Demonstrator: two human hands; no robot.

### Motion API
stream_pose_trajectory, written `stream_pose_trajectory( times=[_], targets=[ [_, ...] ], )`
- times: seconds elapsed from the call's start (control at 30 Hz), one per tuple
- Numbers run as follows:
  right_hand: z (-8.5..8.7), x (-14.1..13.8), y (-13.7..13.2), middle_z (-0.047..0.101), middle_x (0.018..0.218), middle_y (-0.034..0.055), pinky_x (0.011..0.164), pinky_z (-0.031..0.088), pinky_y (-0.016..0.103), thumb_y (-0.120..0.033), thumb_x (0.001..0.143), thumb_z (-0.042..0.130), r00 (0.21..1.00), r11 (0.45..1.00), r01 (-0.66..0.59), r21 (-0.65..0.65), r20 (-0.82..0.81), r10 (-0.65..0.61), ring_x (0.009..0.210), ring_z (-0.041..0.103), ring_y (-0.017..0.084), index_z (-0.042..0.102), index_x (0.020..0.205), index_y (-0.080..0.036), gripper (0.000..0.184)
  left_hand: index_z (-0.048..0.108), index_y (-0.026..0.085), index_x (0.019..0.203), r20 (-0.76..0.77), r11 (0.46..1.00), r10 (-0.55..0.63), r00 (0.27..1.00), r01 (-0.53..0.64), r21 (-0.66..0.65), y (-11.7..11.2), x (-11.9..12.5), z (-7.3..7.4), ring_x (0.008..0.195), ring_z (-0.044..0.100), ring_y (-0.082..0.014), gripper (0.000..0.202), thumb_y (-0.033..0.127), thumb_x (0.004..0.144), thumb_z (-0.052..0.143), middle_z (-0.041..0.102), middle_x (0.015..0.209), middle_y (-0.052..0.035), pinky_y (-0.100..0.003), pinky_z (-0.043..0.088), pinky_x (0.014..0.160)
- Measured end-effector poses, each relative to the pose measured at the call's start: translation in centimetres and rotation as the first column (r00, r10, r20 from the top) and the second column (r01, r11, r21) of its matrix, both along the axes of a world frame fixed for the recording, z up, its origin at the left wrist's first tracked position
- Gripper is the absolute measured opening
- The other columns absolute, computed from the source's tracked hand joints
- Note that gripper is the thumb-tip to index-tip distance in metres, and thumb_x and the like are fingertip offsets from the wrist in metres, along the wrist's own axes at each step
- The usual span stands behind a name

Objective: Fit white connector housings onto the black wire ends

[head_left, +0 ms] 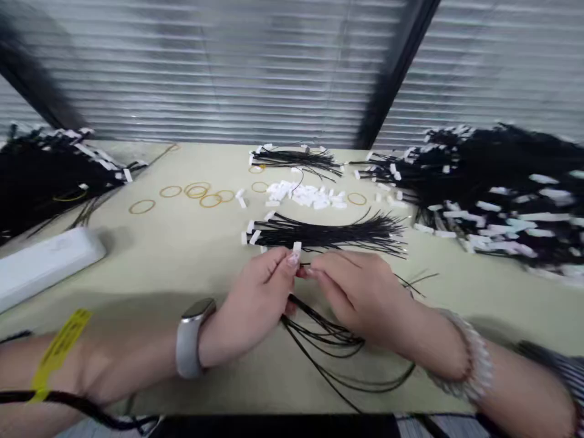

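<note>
My left hand (258, 298) is closed, with thumb and forefinger pinching a small white connector (297, 247). Black wires (326, 331) loop out below its fingers and curve under my other hand. Close beside it, my right hand (365, 292) is closed in a pinch on a thin black wire, its fingertips nearly touching the left ones. What lies inside the right fingers is mostly hidden. Just beyond both hands lies a bundle of black wires (323, 234) with white connectors at its left end.
Loose white connectors (310, 194) form a small pile, with a second wire bundle (296, 159) behind it. Yellow rubber bands (196, 190) lie to the left. Large wire heaps flank the table, at left (41, 176) and right (493, 188). A white box-like object (50, 264) sits at left.
</note>
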State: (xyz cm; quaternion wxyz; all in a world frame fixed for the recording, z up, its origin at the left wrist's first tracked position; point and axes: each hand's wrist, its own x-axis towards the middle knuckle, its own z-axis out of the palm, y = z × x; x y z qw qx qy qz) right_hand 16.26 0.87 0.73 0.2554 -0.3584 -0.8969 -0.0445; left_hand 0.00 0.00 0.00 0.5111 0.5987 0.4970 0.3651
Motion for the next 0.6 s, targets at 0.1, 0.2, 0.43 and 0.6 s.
stream_pose_trajectory(
  times=[0.1,0.2,0.43,0.6],
  targets=[
    [0.34,0.17,-0.23,0.054,0.059,0.0007,0.052,0.031,0.025,-0.011,0.082,0.04,1.0,0.999,0.018,-0.034,-0.022,-0.018,0.055,0.047,0.011,0.059,0.07,-0.013,0.023,0.049,0.016,0.073,0.009,1.0,-0.002,1.0,0.002,0.009,0.15,0.13,-0.07,0.047,0.046,-0.0056,0.037,0.048,0.088,0.036,0.045,0.066,0.0031,-0.017,0.046,0.04],
    [0.45,0.19,-0.32,0.057,0.063,0.0015,0.055,0.032,0.025,-0.012,0.083,0.039,1.0,0.996,0.021,-0.086,-0.017,-0.022,0.059,0.05,0.011,0.06,0.073,-0.012,0.023,0.047,0.017,0.072,0.013,1.0,-0.02,1.0,0.02,0.012,0.1,0.18,-0.13,0.048,0.046,-0.0059,0.037,0.047,0.088,0.035,0.044,0.066,0.0032,-0.016,0.048,0.041],
    [0.51,0.02,-0.48,0.053,0.059,0.0001,0.054,0.031,0.023,-0.012,0.084,0.039,0.997,0.989,0.01,-0.151,-0.078,-0.022,0.054,0.044,0.009,0.056,0.069,-0.012,0.023,0.043,0.017,0.07,-0.037,0.997,-0.055,0.998,0.057,0.049,-0.27,0.09,-0.15,0.046,0.045,-0.0052,0.034,0.044,0.09,0.033,0.039,0.059,0.0053,-0.015,0.045,0.041],
    [0.97,0.33,-0.61,0.049,0.054,-0.0011,0.048,0.027,0.024,-0.014,0.083,0.038,1.0,0.997,0.014,-0.072,-0.001,-0.014,0.048,0.038,0.009,0.053,0.065,-0.014,0.023,0.044,0.017,0.07,-0.081,0.993,-0.084,0.993,0.09,0.074,-0.2,0.22,-0.2,0.044,0.047,-0.005,0.035,0.042,0.091,0.031,0.042,0.061,0.005,-0.015,0.043,0.04]
  ],
)
